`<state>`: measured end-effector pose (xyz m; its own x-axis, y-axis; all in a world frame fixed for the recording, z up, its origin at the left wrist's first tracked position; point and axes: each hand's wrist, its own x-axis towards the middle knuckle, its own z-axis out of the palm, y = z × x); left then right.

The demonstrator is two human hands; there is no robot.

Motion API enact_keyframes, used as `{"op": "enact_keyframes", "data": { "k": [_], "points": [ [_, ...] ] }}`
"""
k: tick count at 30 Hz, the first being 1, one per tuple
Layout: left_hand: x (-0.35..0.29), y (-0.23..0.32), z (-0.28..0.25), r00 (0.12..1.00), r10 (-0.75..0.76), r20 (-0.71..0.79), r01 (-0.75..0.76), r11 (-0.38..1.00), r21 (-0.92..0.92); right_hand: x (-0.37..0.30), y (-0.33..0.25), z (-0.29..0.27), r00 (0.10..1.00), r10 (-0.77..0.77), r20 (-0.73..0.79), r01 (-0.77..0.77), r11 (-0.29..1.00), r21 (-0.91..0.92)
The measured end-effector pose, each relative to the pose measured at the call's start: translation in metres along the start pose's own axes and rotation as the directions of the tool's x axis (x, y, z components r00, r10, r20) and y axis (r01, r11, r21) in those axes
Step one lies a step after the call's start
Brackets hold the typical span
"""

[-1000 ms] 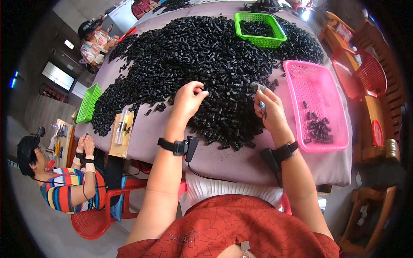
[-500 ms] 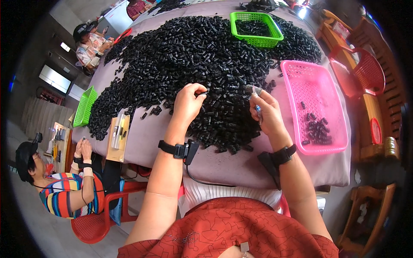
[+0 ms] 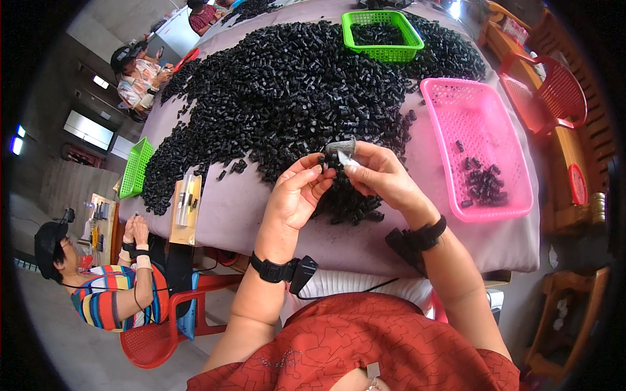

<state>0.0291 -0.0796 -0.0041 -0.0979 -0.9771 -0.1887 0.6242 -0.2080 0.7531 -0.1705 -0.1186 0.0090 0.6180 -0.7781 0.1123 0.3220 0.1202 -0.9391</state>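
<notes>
My left hand [image 3: 295, 190] pinches a small black cylindrical piece [image 3: 321, 159] between thumb and fingers, over the near edge of a large heap of similar black pieces [image 3: 280, 85]. Close against it, my right hand [image 3: 385, 177] is closed on a small knife, whose pale blade [image 3: 343, 158] points toward the held piece. Whether the blade touches the piece I cannot tell. A grey finger cover [image 3: 342, 148] sits on my right index finger. The knife's handle is hidden inside my right hand.
A pink basket [image 3: 448, 156] on the right holds several black pieces. One green basket [image 3: 383, 53] stands at the back, another [image 3: 135, 167] at the left edge. A wooden board [image 3: 184, 225] lies left. A person in a striped shirt [image 3: 111, 293] sits left; other people work farther back.
My right hand has moved left, bringing the knife to the black piece in my left hand. My left hand has come slightly nearer and turned palm up.
</notes>
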Motion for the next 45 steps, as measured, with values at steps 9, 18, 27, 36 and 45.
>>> {"op": "enact_keyframes", "data": {
  "k": [9,18,27,36,45],
  "points": [
    [-0.016,-0.012,0.001,0.999,-0.033,0.016,0.036,0.978,-0.204,-0.005,0.000,0.008,0.984,0.028,0.178,-0.011,0.995,-0.097],
    [-0.018,-0.017,0.006,0.999,-0.042,0.004,0.042,0.965,-0.258,-0.003,0.008,0.008,0.979,0.055,0.196,-0.047,0.998,-0.045],
    [-0.021,-0.015,0.007,0.999,-0.042,0.002,0.041,0.977,-0.207,-0.002,0.008,0.005,0.965,0.113,0.238,-0.143,0.984,0.111],
    [-0.022,-0.014,0.006,1.000,-0.018,0.002,0.018,0.979,-0.203,-0.003,0.007,0.006,0.954,0.111,0.278,-0.130,0.990,0.053],
    [-0.023,-0.013,0.006,0.999,-0.045,0.012,0.047,0.975,-0.217,-0.001,0.008,-0.001,0.961,0.103,0.255,-0.143,0.979,0.145]
  ]
}}
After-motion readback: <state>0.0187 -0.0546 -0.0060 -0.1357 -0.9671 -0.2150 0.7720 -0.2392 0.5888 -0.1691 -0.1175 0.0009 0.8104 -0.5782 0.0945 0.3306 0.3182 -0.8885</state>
